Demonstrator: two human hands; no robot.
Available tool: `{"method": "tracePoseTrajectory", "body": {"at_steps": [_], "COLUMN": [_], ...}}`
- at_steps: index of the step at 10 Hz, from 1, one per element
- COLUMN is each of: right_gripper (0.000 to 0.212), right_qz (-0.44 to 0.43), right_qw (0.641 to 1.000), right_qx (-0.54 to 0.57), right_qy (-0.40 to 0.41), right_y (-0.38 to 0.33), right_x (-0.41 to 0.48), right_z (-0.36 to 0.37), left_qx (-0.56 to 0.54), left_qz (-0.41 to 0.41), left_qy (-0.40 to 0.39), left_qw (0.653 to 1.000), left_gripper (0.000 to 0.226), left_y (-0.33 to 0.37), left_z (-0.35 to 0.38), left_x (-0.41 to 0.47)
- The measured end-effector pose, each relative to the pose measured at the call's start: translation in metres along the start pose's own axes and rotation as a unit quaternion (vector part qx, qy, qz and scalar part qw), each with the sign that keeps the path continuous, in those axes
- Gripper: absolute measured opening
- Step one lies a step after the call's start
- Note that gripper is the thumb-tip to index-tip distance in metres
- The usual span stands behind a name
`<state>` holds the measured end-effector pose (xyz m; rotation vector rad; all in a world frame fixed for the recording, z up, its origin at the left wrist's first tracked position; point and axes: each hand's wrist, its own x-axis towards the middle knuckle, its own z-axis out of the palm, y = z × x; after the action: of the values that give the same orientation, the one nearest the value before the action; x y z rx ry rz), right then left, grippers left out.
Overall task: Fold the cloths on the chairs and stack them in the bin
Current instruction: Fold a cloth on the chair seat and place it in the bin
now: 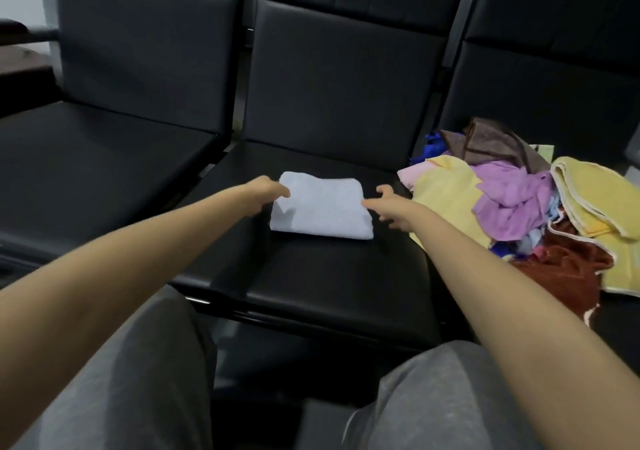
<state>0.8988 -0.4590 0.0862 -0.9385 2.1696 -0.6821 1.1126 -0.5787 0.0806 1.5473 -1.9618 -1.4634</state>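
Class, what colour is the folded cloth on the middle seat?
Pale blue: the folded cloth shows best in the head view.

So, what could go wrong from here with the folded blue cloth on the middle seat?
1. The left hand seems to pinch only the left edge of the folded blue cloth, while the right hand is open at its right edge. If it is lifted from one side, the folds may fall open.
2. The pile of unfolded cloths lies right beside the right forearm, which could drag one off the seat.
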Motion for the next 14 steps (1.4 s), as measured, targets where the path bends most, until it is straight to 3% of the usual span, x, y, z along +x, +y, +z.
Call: {"method": "tracePoseTrajectory", "body": {"at_steps": [1, 2, 3, 5, 6, 7, 8, 9, 10, 11, 12, 14], "right_gripper": [0.048, 0.048, 0.050, 0.024, 0.053, 0.053, 0.019, 0.038, 0.043, 0.030, 0.025, 0.015], "right_qz": [0.037, 0.043, 0.056, 0.085, 0.090, 0.082, 0.019, 0.031, 0.040, 0.014, 0.032, 0.055], "right_qw": [0.995, 0.984, 0.978, 0.970, 0.966, 0.968, 0.960, 0.944, 0.930, 0.926, 0.930, 0.919], "right_qx": [0.089, 0.171, 0.195, 0.225, 0.240, 0.223, 0.269, 0.314, 0.346, 0.357, 0.354, 0.360], "right_qy": [0.001, 0.030, 0.040, 0.041, 0.036, 0.076, 0.068, 0.092, 0.115, 0.121, 0.090, 0.150], "right_y": [0.008, 0.009, 0.009, 0.014, 0.024, 0.030, 0.037, 0.048, 0.053, 0.077, 0.109, 0.208], "right_x": [0.006, 0.008, 0.008, -0.001, -0.005, -0.009, -0.042, -0.061, -0.090, -0.113, -0.134, -0.207], "right_z": [0.020, 0.028, 0.034, 0.026, 0.015, 0.004, -0.018, -0.040, -0.055, -0.084, -0.111, -0.154], "left_qx": [-0.026, -0.059, -0.085, -0.182, -0.201, -0.206, -0.254, -0.327, -0.353, -0.362, -0.350, -0.315], "left_qz": [-0.022, -0.032, -0.045, -0.096, -0.129, -0.120, -0.082, -0.043, -0.022, -0.021, -0.012, -0.015], "left_qy": [0.026, 0.046, 0.062, 0.028, -0.052, -0.121, -0.162, -0.193, -0.221, -0.291, -0.314, -0.383], "left_qw": [0.999, 0.997, 0.993, 0.978, 0.970, 0.964, 0.950, 0.924, 0.909, 0.885, 0.883, 0.868], "left_gripper": [0.050, 0.047, 0.046, 0.058, 0.027, 0.016, 0.033, 0.035, 0.025, 0.036, 0.040, 0.027], "left_y": [-0.004, -0.001, 0.008, 0.017, 0.022, 0.028, 0.035, 0.045, 0.056, 0.071, 0.082, 0.108], "left_z": [0.020, 0.030, 0.043, 0.043, 0.045, 0.053, 0.068, 0.088, 0.105, 0.133, 0.160, 0.249], "left_x": [0.000, 0.000, -0.001, -0.005, -0.017, -0.027, -0.036, -0.051, -0.060, -0.072, -0.086, -0.158]}}
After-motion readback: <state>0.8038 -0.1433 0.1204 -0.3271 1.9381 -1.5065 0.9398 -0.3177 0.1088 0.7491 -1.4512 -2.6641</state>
